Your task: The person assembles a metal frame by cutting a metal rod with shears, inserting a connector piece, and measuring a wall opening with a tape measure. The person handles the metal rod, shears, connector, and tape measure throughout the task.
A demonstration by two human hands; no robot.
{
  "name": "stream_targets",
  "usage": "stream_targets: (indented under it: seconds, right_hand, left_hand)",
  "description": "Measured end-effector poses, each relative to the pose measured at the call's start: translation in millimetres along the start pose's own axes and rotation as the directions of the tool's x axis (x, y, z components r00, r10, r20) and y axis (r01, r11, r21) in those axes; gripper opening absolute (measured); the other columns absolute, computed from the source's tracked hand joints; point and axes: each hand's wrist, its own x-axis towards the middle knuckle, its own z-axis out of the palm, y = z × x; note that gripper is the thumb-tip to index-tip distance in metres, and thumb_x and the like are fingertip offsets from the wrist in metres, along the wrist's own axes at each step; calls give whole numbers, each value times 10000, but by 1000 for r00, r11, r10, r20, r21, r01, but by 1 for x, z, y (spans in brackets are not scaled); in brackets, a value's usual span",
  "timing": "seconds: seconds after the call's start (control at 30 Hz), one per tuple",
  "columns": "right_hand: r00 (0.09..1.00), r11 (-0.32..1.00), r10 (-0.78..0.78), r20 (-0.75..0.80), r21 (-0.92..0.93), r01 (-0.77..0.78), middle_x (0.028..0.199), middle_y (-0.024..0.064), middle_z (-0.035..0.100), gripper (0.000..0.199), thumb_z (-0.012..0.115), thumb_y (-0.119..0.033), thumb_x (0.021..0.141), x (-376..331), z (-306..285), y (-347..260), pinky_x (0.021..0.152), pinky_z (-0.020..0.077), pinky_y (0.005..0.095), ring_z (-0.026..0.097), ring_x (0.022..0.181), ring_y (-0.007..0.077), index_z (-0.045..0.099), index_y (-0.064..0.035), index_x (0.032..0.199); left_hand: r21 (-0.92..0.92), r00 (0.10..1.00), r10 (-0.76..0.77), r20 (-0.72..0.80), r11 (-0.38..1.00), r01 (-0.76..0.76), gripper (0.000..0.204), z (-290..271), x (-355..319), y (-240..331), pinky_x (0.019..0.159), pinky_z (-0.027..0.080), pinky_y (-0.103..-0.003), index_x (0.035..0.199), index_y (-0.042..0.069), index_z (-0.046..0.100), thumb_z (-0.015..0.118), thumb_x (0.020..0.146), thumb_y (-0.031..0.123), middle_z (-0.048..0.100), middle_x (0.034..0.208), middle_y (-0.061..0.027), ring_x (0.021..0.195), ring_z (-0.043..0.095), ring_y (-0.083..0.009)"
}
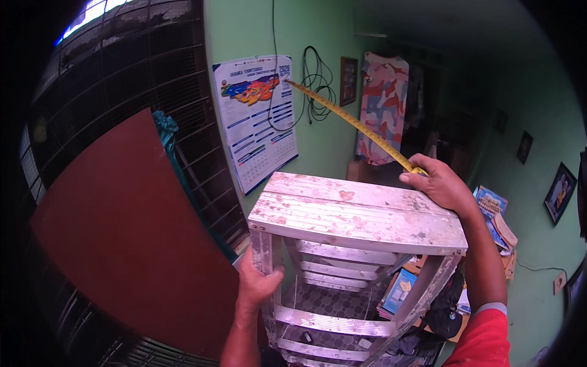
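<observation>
A paint-spotted aluminium stepladder [358, 211] stands in front of me, its top platform below my view. My left hand [257, 282] is wrapped round the ladder's left rail just under the platform. At the platform's far right corner, my right hand [437, 180] grips a tape measure, whose case is mostly hidden by the fingers. Its yellow blade [361, 127] is drawn out and slants up and left. The blade's free end lies in front of the upper right of a wall calendar [257, 122]; whether it touches cannot be told.
A looped black cable [318, 85] hangs beside the calendar on the green wall. To the left are a large brown panel [128, 244] and a barred window [147, 67]. Books [397, 293] and a black bag [445, 309] lie right of the ladder. A patterned cloth [382, 104] hangs farther back.
</observation>
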Motion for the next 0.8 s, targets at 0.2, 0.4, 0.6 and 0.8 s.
stream_targets:
  seconds: [0.2, 0.4, 0.6, 0.8]
  right_hand:
    - [993, 993, 109, 54, -56, -106, 1007, 197, 772, 430, 770, -382, 1053, 7, 4, -10, 890, 565, 422, 727, 917, 271, 730, -13, 1270]
    - [990, 991, 122, 69, -72, -117, 1027, 204, 745, 336, 763, -248, 1025, -2, -3, -14, 884, 570, 451, 734, 949, 354, 704, -11, 1256]
    - [992, 989, 93, 89, -125, -82, 1137, 215, 725, 350, 772, -174, 990, 8, -2, -20, 933, 566, 468, 716, 1067, 412, 690, -27, 1296]
    - [994, 986, 87, 73, -151, -75, 1174, 214, 717, 406, 805, -236, 969, 4, -10, -14, 975, 572, 500, 704, 1150, 428, 707, -56, 1319]
  left_hand:
    - [24, 999, -45, 1, 999, 45, 542, -3, 3, 14, 893, 593, -353, 1309, 0, 652, 796, 790, 64, 768, 1033, -78, 962, 711, -132]
    - [81, 991, -121, 63, 990, 116, 613, -5, -2, 22, 870, 620, -377, 1321, 0, 658, 836, 744, 108, 788, 1072, -139, 947, 779, -199]
    - [158, 953, -286, 105, 951, 268, 633, -11, -7, 30, 940, 616, -443, 1338, 5, 658, 879, 755, 119, 747, 1223, -217, 1073, 790, -389]
    - [332, 789, -478, 386, 870, 364, 735, -47, 38, 97, 1175, 507, -469, 1501, 8, 587, 807, 803, 79, 692, 1418, -231, 1380, 663, -367]
